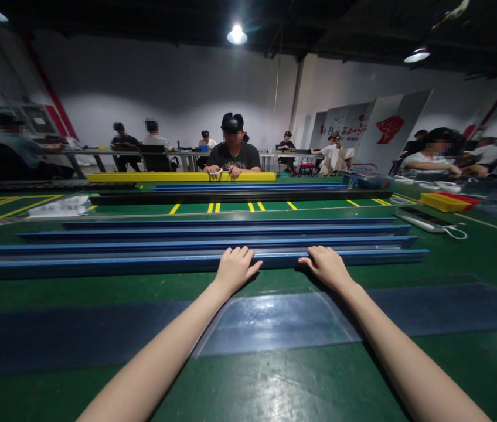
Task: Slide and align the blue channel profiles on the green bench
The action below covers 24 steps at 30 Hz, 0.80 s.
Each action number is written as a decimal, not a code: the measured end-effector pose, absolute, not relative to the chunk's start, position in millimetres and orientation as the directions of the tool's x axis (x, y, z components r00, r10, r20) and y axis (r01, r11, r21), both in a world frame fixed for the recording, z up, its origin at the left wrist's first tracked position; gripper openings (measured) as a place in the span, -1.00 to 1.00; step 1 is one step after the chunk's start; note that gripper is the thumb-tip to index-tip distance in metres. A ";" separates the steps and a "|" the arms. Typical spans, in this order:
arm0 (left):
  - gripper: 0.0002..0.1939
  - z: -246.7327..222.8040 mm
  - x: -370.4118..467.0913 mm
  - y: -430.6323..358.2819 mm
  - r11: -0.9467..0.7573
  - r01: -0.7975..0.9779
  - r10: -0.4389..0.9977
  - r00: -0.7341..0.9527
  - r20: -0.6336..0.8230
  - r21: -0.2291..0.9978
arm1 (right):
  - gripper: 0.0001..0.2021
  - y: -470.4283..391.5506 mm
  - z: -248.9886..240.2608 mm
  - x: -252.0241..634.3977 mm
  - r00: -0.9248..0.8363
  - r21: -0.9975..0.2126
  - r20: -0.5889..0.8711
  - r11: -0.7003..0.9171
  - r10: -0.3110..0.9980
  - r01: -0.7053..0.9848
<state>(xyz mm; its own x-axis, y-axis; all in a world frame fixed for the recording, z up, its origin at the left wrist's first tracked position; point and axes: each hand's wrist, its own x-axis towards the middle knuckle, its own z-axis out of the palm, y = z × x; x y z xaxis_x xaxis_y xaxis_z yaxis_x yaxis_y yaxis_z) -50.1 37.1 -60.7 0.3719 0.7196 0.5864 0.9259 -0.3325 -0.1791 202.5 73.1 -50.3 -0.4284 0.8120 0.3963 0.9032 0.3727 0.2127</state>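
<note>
My left hand (236, 271) and my right hand (326, 266) both grip the nearest long blue channel strip (279, 261). The fingers bend over its top edge, while the thumbs lie along the near side, pointing toward each other. A short stretch of the strip shows between the hands. Beyond it, several more blue channel strips lie roughly parallel on the green table (275, 387). Under my forearms stretches a flat, translucent bluish sheet (275, 322) that reflects the lamp light. My fingertips are partly hidden behind the strip's edge.
Farther off lie a black strip (240, 197) and a yellow strip (178, 176), the latter under the hands of a person (233, 155) opposite. At right are a phone (426, 217) on a white device and a yellow tray (444, 202). A crumpled plastic bag (59, 207) lies left.
</note>
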 end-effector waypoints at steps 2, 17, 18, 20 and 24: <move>-0.66 -60.7 -50.5 37.1 -0.345 0.921 0.714 0.381 0.588 -0.179 | -0.64 71.1 -48.6 200.6 -0.421 0.224 0.396 0.359 0.816 0.906; -0.68 -55.8 -47.7 32.2 -0.404 0.880 0.685 0.473 0.554 -0.251 | -0.67 54.2 -48.1 155.6 -0.496 0.191 0.397 0.459 0.772 0.867; -0.68 -56.2 -47.7 32.3 -0.404 0.880 0.685 0.472 0.555 -0.251 | -0.68 55.6 -47.4 158.0 -0.514 0.194 0.386 0.478 0.766 0.857; -0.68 -56.8 -47.8 32.4 -0.402 0.881 0.684 0.469 0.558 -0.248 | -0.67 59.2 -45.0 166.7 -0.551 0.196 0.367 0.517 0.749 0.833; -0.69 -56.8 -48.0 32.4 -0.401 0.882 0.681 0.467 0.565 -0.246 | -0.64 65.4 -39.8 192.1 -0.536 0.119 0.395 0.537 0.746 0.835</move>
